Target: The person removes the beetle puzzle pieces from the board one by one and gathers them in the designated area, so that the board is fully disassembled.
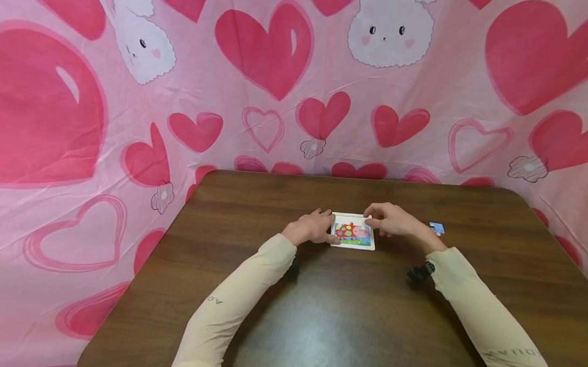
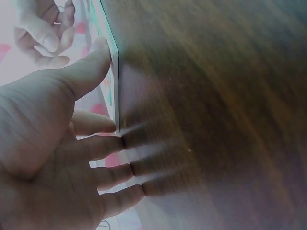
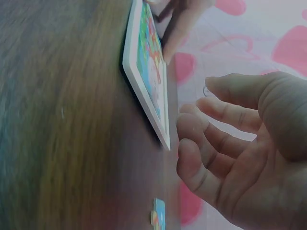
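A white-framed jigsaw puzzle [image 1: 353,234] lies flat on the table, with a red spotted ladybug, a pink face and green ground. A white strip shows along its far side. At its left edge my left hand [image 1: 314,227] rests with thumb and fingers spread; in the left wrist view the thumb [image 2: 91,67] touches the frame and the other fingertips reach the tabletop. Above the far right corner hovers my right hand [image 1: 392,219], its fingers loosely bent. The right wrist view shows nothing between that thumb and fingers [image 3: 192,158], apart from the puzzle frame [image 3: 148,91].
A loose blue puzzle piece [image 1: 436,228] lies right of the frame, beside my right forearm. The brown wooden table [image 1: 318,314] has rounded corners. Behind it hangs a pink cloth [image 1: 277,112] with hearts and rabbits. Dark straps [image 1: 421,271] circle the wrists.
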A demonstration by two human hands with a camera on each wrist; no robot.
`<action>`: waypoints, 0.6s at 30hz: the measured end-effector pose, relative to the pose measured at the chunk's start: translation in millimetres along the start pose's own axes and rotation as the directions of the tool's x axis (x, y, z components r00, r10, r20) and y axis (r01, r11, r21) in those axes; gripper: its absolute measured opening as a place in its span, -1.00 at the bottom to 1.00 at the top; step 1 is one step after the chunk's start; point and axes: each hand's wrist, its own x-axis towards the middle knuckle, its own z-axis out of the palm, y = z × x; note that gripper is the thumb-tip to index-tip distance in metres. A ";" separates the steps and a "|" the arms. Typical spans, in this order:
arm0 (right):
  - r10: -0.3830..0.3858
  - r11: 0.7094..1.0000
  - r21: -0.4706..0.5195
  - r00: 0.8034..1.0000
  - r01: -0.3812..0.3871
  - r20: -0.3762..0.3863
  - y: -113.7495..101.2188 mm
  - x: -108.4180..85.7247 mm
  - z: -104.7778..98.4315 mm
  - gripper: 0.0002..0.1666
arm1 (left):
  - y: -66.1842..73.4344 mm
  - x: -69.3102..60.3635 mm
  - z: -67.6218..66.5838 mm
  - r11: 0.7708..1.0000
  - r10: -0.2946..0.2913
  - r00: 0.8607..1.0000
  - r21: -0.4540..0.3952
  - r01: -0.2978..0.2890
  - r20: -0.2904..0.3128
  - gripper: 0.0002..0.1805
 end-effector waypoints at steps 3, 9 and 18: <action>-0.016 1.000 -0.018 0.999 0.017 0.028 -2.7 4.7 3.8 -0.64 | -0.2 -0.3 0.0 1.000 -0.002 1.000 -0.005 0.002 0.004 -0.14; -0.032 0.999 -0.015 0.998 0.033 0.054 -7.8 14.3 7.7 -0.63 | -0.1 -0.6 -1.3 1.000 -0.002 1.000 0.007 0.002 0.001 -0.15; -0.028 0.999 -0.038 0.995 0.032 0.100 -11.4 25.6 16.7 -0.66 | 0.6 -1.0 -2.8 1.000 -0.015 1.000 0.012 0.015 0.018 -0.12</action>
